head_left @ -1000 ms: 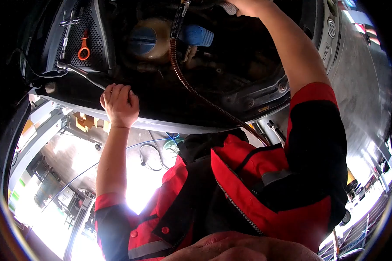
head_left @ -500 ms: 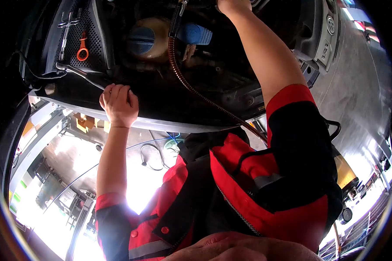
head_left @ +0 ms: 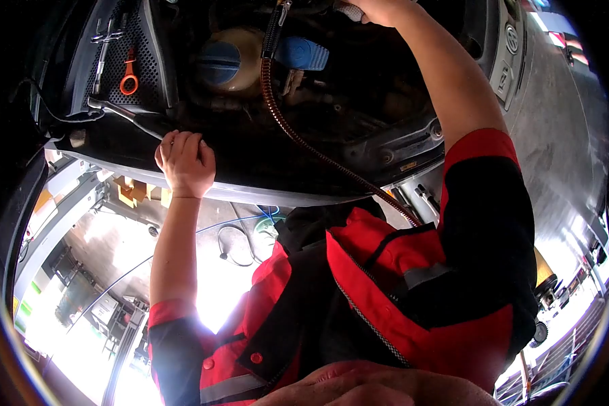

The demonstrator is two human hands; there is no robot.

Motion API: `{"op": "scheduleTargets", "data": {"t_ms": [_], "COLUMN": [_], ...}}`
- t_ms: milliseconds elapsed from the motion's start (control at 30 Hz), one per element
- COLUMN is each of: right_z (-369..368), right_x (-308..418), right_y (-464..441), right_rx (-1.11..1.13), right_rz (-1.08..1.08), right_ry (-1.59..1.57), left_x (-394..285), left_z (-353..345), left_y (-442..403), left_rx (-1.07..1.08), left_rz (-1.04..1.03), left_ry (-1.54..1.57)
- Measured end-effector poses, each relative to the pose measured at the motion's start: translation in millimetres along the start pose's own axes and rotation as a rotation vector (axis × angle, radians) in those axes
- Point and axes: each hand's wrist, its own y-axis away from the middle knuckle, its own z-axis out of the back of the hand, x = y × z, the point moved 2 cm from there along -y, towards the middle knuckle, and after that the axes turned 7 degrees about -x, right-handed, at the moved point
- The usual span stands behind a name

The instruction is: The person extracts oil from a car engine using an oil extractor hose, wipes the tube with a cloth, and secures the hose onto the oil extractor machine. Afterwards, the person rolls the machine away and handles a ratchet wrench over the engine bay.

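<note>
My left hand (head_left: 186,162) rests closed on the car's front edge, around the handle end of a metal ratchet (head_left: 125,113). My right hand (head_left: 379,9) is at the top edge of the view, over the dark engine bay; a greyish, textured thing (head_left: 350,11) shows at its fingers, which are mostly cut off. Between the hands, a coppery flexible hose (head_left: 298,139) with a black grip (head_left: 273,34) runs down past a tan reservoir with a blue cap (head_left: 220,62) and another blue cap (head_left: 304,53).
An orange ring-ended tool (head_left: 129,80) and a silver extension bar (head_left: 101,59) lie on the perforated panel at upper left. The car's badge panel (head_left: 507,61) is at right. Below the body edge, a blue hose (head_left: 233,220) and black cable (head_left: 221,245) lie on the floor.
My right hand and forearm swung left half a second ago and are now back to the right, near their earlier place. My left hand stays put.
</note>
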Motion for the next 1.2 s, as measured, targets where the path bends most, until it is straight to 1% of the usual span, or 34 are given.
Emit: {"op": "scheduleTargets", "data": {"t_ms": [33,133,233,333,467,567,667,767,867,933,1000,1100,1200], "right_z": [1,-5,7,-40,-42,-20,-33,-28,2,-15,-11,-9,-40], "right_x": [0,3,15,4,9,18,1,3,7,-6,-12,-5,-2], "right_y": [0,-3,-8,-48,-51,-28,-45,-38,-4,-14,-3,-8,-45], "right_rx": [-0.018,-0.069,0.041,0.086,-0.009,-0.152,0.11,-0.042,-0.065,-0.049,-0.125,-0.114,0.067], "right_rz": [0.044,-0.179,-0.362,-0.556,-0.657,-0.953,-0.678,-0.508,-0.315,-0.23,-0.101,-0.208,-0.072], "right_ry": [0.034,-0.044,-0.138,-0.42,-0.578,-0.93,-0.663,-0.427,-0.343,-0.23,-0.165,-0.204,0.121], "left_x": [0,0,0,0,1,-1,-1,-1,1,0,-1,-1,-1], "left_z": [0,0,1,0,0,0,0,1,0,0,2,1,2], "left_y": [0,0,0,-1,0,0,0,-1,-1,0,-1,-2,-2], "left_rx": [0.001,0.024,0.011,0.019,0.028,0.022,0.007,0.011,-0.01,-0.026,-0.002,0.019,0.017], "left_rz": [0.0,0.001,-0.005,-0.002,0.002,0.002,-0.002,0.001,-0.002,-0.003,0.001,0.004,0.003], "left_ry": [-0.003,-0.013,-0.003,-0.004,-0.014,-0.015,-0.006,0.008,0.018,0.022,0.015,0.002,0.001]}}
